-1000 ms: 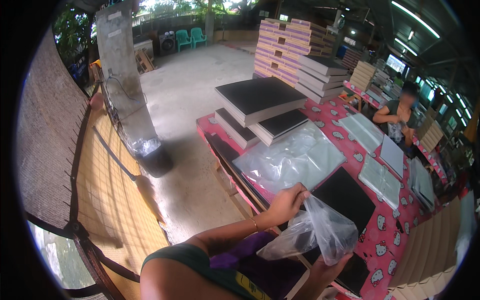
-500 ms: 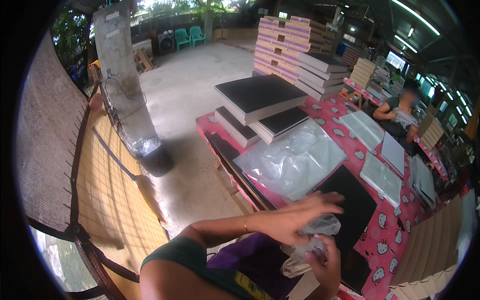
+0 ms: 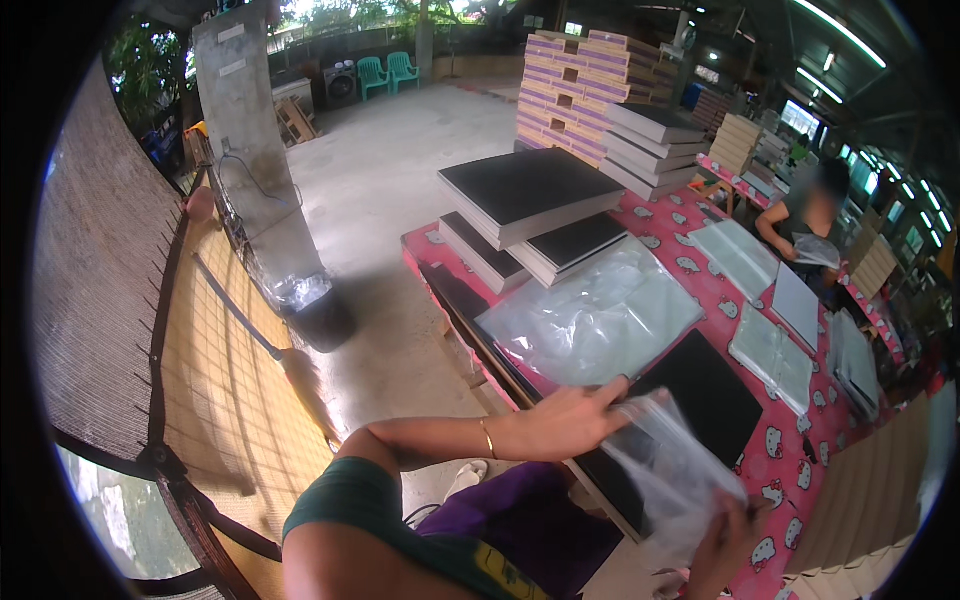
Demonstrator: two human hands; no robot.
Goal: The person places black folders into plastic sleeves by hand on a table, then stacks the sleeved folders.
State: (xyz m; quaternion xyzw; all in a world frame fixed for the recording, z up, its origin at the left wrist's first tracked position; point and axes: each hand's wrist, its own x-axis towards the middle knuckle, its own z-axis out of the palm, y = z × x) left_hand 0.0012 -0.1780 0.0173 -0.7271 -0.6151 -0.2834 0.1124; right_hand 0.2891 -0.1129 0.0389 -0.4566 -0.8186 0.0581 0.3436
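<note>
A clear plastic bag (image 3: 675,455) is stretched out between my two hands, over the table's near edge. My left hand (image 3: 572,418) pinches its upper left corner, with the thumb and fingers closed. At the lower right edge of the bag, my right hand (image 3: 735,538) grips it, a little smeared by motion. Beneath the bag lies a flat black book-like slab (image 3: 718,388), partly covered by it. Just beyond my left hand, a heap of larger clear plastic sleeves (image 3: 600,320) rests on the table.
Thick black-topped blocks (image 3: 530,190) are stacked at the table's left end. More wrapped flat items (image 3: 770,355) lie on the pink patterned cloth (image 3: 690,265). Folded cardboard (image 3: 860,500) stands at the near right. A co-worker (image 3: 812,225) sits beyond, holding plastic.
The crumpled bag has been spread out. My right hand has moved right with its edge, while my left hand has drawn slightly back and closed on the corner.
</note>
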